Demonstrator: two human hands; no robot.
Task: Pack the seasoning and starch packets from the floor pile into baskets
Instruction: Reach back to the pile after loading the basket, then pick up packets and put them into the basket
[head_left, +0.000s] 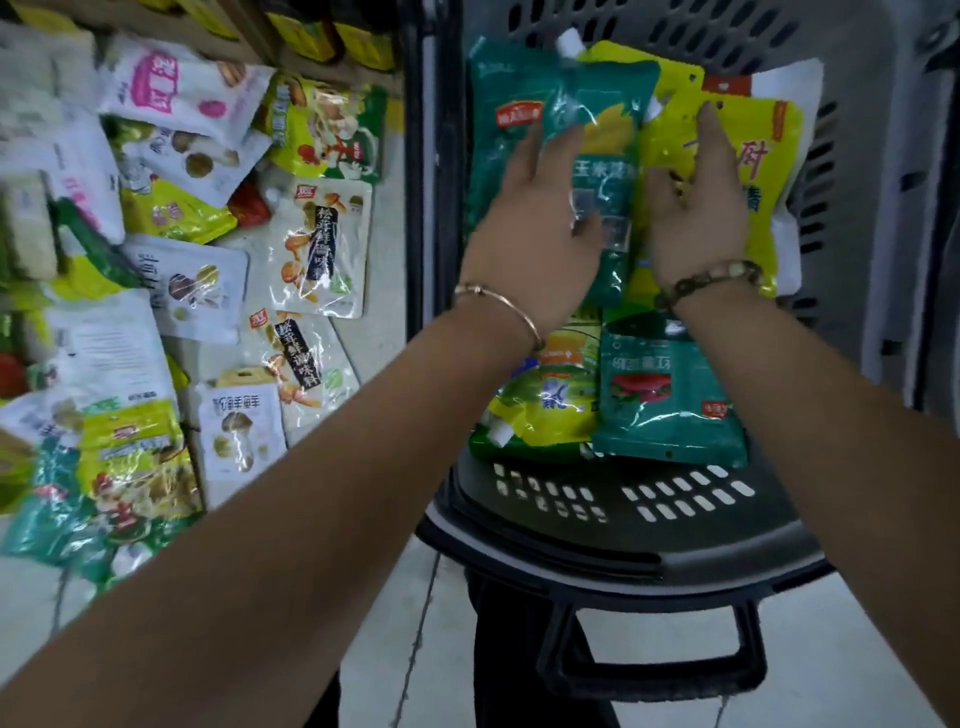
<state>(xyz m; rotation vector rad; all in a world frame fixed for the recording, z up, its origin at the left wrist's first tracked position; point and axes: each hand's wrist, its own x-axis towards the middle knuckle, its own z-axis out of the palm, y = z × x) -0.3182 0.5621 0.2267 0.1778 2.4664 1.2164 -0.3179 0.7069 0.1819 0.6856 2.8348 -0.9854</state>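
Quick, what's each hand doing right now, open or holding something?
Left hand: open, fingers straight over the teal packet.
Right hand: open, fingers straight over the yellow packet.

both arms extended forward, left hand (537, 228) and right hand (698, 208) flat, fingers straight

The floor pile (156, 291) is cut off and blurred at the left edge. The basket (623, 543) is cropped far and right. The teal packet (511, 109) and yellow packet (769, 171) are partly covered by the left hand (535, 228) and right hand (696, 208).
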